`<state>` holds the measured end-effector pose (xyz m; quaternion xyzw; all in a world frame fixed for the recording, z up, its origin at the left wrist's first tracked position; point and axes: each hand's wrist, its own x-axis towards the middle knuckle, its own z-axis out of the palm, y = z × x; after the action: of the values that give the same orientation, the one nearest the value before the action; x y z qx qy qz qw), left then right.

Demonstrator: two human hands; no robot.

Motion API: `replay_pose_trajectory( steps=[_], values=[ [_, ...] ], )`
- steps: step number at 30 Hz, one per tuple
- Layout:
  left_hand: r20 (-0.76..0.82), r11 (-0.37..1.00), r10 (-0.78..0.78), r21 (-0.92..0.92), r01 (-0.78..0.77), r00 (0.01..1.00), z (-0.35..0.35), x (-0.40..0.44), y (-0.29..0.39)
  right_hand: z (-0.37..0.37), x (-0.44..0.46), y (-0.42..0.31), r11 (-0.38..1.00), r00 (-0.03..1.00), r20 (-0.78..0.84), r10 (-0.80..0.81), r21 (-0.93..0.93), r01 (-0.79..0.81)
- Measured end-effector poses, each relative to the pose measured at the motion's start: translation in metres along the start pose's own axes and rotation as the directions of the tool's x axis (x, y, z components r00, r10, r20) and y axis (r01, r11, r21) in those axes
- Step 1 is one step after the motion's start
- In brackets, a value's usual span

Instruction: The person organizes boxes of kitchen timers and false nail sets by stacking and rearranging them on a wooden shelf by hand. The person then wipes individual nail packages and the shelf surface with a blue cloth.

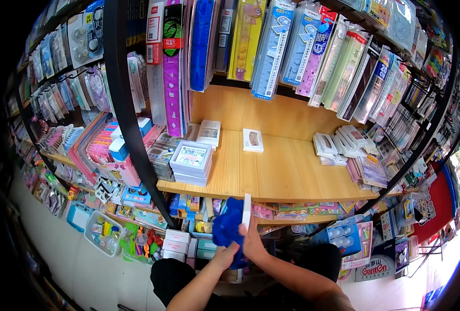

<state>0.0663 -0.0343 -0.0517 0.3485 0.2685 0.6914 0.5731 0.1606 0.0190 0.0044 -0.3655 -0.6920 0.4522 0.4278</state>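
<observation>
Left grip (pixel 227 256) holds a blue bundle (pixel 227 227), right grip (pixel 252 243) a white box (pixel 247 211), before a wooden shop shelf (pixel 289 168).

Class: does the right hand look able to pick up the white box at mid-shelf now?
Probably not yet: the right hand is holding a flat white item, though bare shelf leaves the way to the box open.

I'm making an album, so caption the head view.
Left hand clutching blue cloth, right hand holding a slim white box, before a wooden shelf beneath hanging rulers.
</observation>
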Motion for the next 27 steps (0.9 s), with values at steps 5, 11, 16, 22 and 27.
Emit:
replay_pose_trajectory(
  steps=[5,11,16,22,27],
  values=[
    [0.248,0.945,0.036,0.305,-0.113,0.968,0.019,-0.012,-0.013,-0.021,0.039,-0.026,0.983,0.996,-0.011,0.086,0.163,-0.084],
    [0.038,0.957,-0.166,-0.233,0.17,0.985,0.029,-0.012,0.002,-0.016,-0.003,-0.03,0.972,0.995,0.087,-0.056,-0.224,0.074],
    [0.044,0.985,-0.17,-0.013,0.171,0.984,0.001,-0.01,-0.014,-0.011,-0.006,-0.016,0.993,0.989,0.137,-0.052,-0.099,0.066],
    [0.13,0.967,0.073,0.233,-0.102,0.989,0.002,-0.013,-0.007,-0.008,0.015,-0.013,0.97,0.988,0.132,0.077,0.22,-0.105],
    [0.284,0.99,-0.096,0.124,0.063,0.954,0.013,-0.027,0.002,-0.046,0.047,-0.025,0.445,0.84,0.328,0.433,0.732,-0.516]
  ],
)
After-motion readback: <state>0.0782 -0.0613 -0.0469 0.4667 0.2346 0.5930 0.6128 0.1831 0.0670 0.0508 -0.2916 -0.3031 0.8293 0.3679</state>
